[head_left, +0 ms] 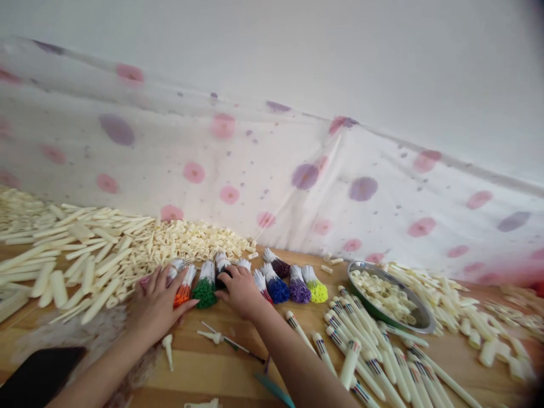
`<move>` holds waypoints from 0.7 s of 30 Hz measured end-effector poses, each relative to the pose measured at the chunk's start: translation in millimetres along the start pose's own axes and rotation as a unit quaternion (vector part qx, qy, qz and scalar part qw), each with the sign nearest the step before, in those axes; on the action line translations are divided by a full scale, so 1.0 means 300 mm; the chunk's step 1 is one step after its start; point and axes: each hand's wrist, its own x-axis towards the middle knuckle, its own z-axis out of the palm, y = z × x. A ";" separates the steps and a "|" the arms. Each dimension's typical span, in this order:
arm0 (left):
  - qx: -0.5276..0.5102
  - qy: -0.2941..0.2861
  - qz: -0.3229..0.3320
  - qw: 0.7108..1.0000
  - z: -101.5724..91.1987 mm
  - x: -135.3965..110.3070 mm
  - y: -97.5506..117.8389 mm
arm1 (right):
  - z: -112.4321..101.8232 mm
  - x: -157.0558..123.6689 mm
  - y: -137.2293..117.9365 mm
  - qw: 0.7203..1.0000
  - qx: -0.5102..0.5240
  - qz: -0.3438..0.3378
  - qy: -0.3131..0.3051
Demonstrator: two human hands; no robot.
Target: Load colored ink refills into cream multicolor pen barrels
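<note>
A row of coloured refill bundles lies on the wooden table: orange (183, 293), green (204, 290), blue (278, 289), purple (300, 290), yellow-green (318, 290) and dark maroon (280, 266). My left hand (156, 303) rests flat beside the orange bundle with fingers stretched out. My right hand (240, 290) lies curled over a dark bundle (221, 275) between the green and a red bundle (264, 293); its fingertips are hidden.
A big heap of cream pen barrels (80, 255) and small cream parts (199, 243) fills the left. A metal bowl (419, 326) of small parts and several assembled pens (365, 351) lie at the right. A spotted cloth (297, 175) hangs behind. Loose pieces (216, 337) lie near my arms.
</note>
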 end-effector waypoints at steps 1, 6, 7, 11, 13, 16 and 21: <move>-0.004 -0.001 0.004 1.000 0.003 0.003 0.004 | -0.002 -0.012 0.006 1.000 0.000 0.002 0.001; -0.036 -0.005 0.020 0.999 0.022 0.027 0.044 | -0.007 -0.069 0.034 1.000 0.002 0.019 0.014; -0.043 -0.004 0.021 0.999 0.022 0.029 0.053 | -0.007 -0.075 0.035 1.000 0.003 0.019 0.018; -0.070 0.006 0.021 0.997 -0.021 0.027 0.040 | -0.020 -0.107 0.024 0.999 0.016 0.015 0.046; -0.075 0.019 -0.001 0.997 -0.068 0.029 -0.019 | -0.034 -0.137 0.012 0.998 0.025 0.015 0.063; -0.068 0.031 -0.077 0.994 -0.137 0.038 -0.169 | -0.048 -0.197 -0.014 0.996 0.036 0.034 0.075; -0.044 -0.060 -0.193 0.978 -0.153 0.035 -0.376 | -0.027 -0.272 -0.111 0.996 0.043 0.066 0.036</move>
